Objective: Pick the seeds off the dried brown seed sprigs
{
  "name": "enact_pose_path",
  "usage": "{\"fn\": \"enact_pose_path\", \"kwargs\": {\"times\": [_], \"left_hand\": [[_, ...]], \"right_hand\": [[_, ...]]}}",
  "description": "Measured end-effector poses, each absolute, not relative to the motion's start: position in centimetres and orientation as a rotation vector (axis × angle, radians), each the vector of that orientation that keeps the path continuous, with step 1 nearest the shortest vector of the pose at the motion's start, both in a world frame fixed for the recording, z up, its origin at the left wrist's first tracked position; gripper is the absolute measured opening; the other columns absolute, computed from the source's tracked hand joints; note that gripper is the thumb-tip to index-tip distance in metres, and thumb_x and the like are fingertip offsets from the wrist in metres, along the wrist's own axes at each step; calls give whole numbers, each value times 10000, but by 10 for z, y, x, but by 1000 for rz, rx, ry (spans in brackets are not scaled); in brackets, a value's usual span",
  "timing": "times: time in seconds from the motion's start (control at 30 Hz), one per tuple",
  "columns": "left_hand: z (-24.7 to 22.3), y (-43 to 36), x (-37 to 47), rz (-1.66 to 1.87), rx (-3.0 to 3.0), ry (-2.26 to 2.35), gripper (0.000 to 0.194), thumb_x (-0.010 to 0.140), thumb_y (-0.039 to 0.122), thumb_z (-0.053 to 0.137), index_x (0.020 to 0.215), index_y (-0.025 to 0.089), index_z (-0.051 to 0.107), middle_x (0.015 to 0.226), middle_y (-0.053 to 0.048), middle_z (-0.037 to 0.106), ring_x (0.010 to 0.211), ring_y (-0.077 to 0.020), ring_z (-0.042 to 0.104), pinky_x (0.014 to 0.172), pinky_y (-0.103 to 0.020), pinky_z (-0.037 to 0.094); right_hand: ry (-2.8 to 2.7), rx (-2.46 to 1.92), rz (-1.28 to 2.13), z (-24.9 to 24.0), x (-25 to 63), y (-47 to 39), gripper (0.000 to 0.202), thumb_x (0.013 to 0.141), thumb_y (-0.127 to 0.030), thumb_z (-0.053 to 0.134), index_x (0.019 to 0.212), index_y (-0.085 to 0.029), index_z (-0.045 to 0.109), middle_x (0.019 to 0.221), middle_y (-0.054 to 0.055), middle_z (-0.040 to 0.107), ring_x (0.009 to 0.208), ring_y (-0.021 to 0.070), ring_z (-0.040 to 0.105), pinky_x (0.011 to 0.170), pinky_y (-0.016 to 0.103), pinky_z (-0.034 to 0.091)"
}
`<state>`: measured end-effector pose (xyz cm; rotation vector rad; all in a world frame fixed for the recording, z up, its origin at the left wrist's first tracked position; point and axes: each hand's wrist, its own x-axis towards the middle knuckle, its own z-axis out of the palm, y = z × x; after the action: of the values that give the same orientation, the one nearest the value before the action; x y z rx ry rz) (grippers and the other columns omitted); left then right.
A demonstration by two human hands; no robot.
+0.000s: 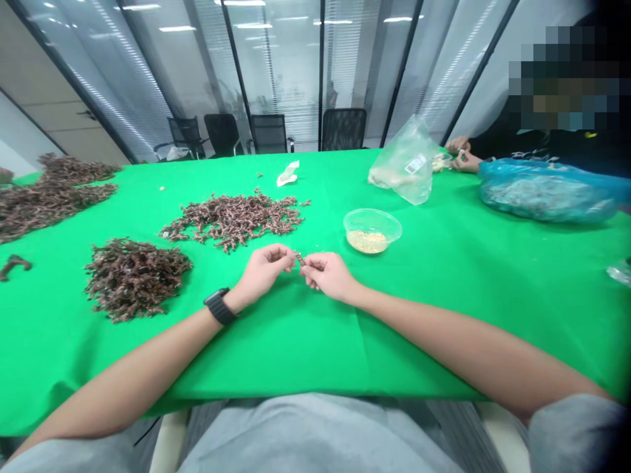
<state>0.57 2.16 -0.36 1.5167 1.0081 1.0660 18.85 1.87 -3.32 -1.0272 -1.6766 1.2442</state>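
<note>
Between my fingertips is a small brown, knobbly dried piece (300, 258), pinched from both sides just above the green cloth. My left hand (269, 268), with a dark watch on its wrist, is closed on its left end. My right hand (328, 272) grips the other end between thumb and fingers. Beyond my hands spreads a loose pile of similar brown pieces (241, 218). A denser, taller heap (135, 277) sits left of my left forearm. Right of my hands stands a clear round plastic bowl (373, 230) with pale yellowish bits in its bottom.
A clear plastic bag (407, 167) and a full blue bag (547, 190) lie at the right. A co-worker's hands (465, 156) are at the far right edge. Larger brown heaps (54, 194) lie far left. A crumpled white wrapper (288, 173) rests near the back edge.
</note>
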Motion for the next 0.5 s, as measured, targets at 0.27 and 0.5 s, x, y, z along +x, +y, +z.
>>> {"fn": "enact_pose_path", "kwargs": {"times": [0.27, 0.5], "left_hand": [[0, 24, 1, 764, 848, 891, 136, 738, 212, 772, 813, 125, 698, 717, -10, 618, 643, -86, 576, 670, -206, 502], [-5, 25, 2, 1044, 1378, 962, 244, 788, 346, 768, 909, 157, 670, 809, -15, 665, 663, -103, 586, 643, -221, 484]], "right_hand": [[-1736, -1014, 1157, -36, 189, 18, 242, 805, -247, 564, 574, -181, 539, 502, -17, 573, 446, 91, 514, 465, 203, 407], [-1561, -1011, 1336, -30, 190, 19, 188, 769, -324, 626, 667, -169, 597, 540, -16, 592, 449, 92, 530, 428, 191, 405]]}}
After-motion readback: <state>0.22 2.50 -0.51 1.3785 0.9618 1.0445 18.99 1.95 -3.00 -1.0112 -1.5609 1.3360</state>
